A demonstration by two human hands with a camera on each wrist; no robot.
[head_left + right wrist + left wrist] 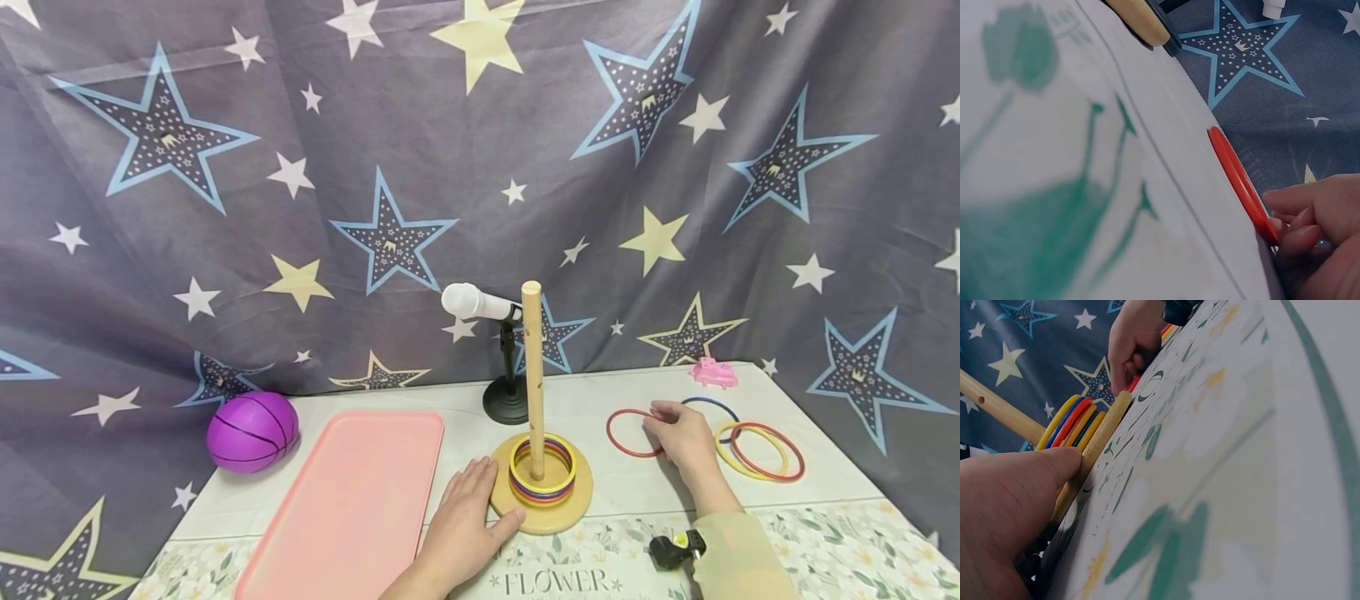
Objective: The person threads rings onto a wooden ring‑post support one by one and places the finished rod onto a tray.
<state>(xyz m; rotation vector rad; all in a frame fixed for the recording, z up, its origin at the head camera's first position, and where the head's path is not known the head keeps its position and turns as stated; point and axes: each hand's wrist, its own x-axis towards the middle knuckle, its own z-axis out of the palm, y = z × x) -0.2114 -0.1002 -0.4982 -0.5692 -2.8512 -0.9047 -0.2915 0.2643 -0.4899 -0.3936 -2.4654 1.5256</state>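
A wooden post stands upright on a round wooden base. Around its foot lies a stack of several yellow, blue and red rings. My left hand rests at the left edge of the base with straight fingers, the thumb toward the front; the thumb touches the base's edge in the left wrist view. Off to the right, my right hand pinches the right rim of a red ring that lies flat on the table. Part of that rim is hidden by the fingers.
Right of my right hand lie a blue ring, a yellow ring and another red ring, overlapping. A pink toy sits behind. A white microphone on a stand, a pink tray and a purple ball are leftward.
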